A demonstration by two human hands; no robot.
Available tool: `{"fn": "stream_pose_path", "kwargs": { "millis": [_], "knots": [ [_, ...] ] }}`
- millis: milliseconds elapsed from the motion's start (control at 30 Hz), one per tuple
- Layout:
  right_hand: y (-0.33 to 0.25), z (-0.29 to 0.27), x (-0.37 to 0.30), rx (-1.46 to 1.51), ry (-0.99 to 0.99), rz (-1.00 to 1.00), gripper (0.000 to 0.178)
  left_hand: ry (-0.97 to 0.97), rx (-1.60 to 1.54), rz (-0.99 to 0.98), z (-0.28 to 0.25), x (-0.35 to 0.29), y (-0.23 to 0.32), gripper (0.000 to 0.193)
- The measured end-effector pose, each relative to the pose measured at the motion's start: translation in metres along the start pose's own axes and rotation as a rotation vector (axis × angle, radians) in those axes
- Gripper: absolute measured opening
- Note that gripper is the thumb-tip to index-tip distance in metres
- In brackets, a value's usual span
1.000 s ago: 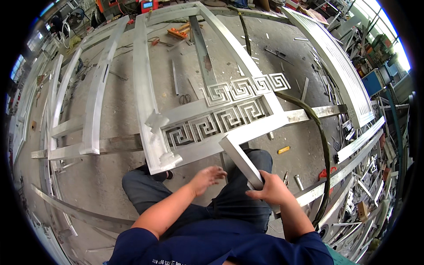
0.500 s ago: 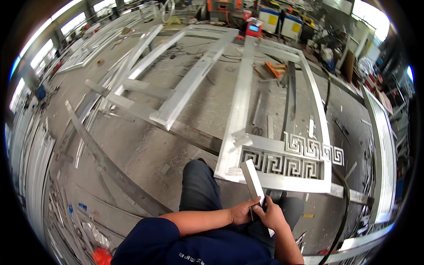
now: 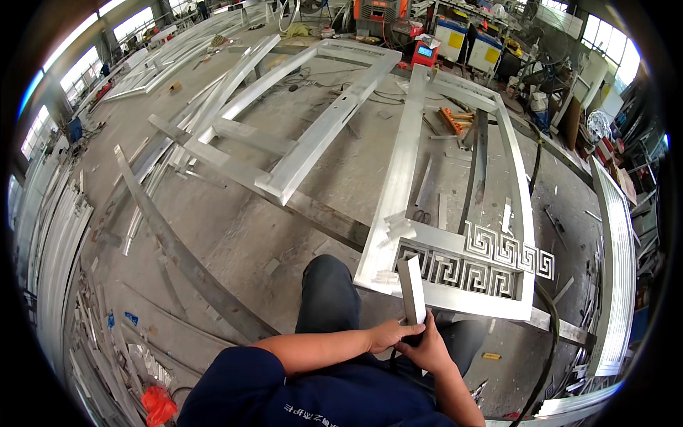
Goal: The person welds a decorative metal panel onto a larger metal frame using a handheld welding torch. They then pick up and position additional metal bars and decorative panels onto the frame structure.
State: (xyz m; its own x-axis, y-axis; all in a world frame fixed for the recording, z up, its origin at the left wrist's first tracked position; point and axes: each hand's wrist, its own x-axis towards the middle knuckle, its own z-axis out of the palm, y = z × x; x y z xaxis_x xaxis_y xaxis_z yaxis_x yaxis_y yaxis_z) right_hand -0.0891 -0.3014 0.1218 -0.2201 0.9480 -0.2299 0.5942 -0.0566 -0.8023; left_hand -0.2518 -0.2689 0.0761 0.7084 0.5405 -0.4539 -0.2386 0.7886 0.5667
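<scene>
Between my hands is a short silvery rectangular metal tube, tilted up toward the near end of a metal frame. My left hand closes on its lower part from the left. From the right, my right hand grips the same piece, with the thumbs close together. Just beyond stands the welded metal frame, its near end holding a meander-pattern panel. A second meander-pattern strip lies across the frame, sticking out past its right side. Several small metal pieces rest on the frame's left bar.
Another metal frame lies left of the first on steel support beams. Long metal profiles are stacked at far left. At right are a ribbed metal panel and a dark cable. A red machine stands behind.
My view has shifted, so the frames appear slightly lower and to the right. The tube now stands more upright in my hands, which still grip it.
</scene>
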Motion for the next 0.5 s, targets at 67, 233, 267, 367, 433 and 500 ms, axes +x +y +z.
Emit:
{"fn": "stream_pose_path", "kwargs": {
  "millis": [67,233,267,367,433,500],
  "knots": [
    [0.001,0.000,0.008,0.065,0.000,0.006,0.102,0.046,0.028,-0.021,0.000,0.006,0.002,0.062],
    [0.016,-0.014,0.044,0.039,-0.060,0.067,0.100,0.034,0.375,0.092,-0.019,0.037,0.008,0.074],
    [0.012,-0.022,0.050,0.062,-0.085,0.071,0.099,0.043,0.483,0.091,-0.018,0.039,0.020,0.075],
    [0.005,-0.046,0.074,0.119,-0.172,0.068,0.097,0.048,0.717,0.046,-0.007,0.036,0.069,0.077],
    [-0.010,-0.069,0.087,0.123,-0.269,0.080,0.097,-0.002,0.781,-0.038,0.011,0.023,0.113,0.076],
    [-0.033,-0.094,0.098,0.078,-0.344,0.153,0.096,-0.006,0.853,0.005,0.014,0.009,0.135,0.074]
  ]
}}
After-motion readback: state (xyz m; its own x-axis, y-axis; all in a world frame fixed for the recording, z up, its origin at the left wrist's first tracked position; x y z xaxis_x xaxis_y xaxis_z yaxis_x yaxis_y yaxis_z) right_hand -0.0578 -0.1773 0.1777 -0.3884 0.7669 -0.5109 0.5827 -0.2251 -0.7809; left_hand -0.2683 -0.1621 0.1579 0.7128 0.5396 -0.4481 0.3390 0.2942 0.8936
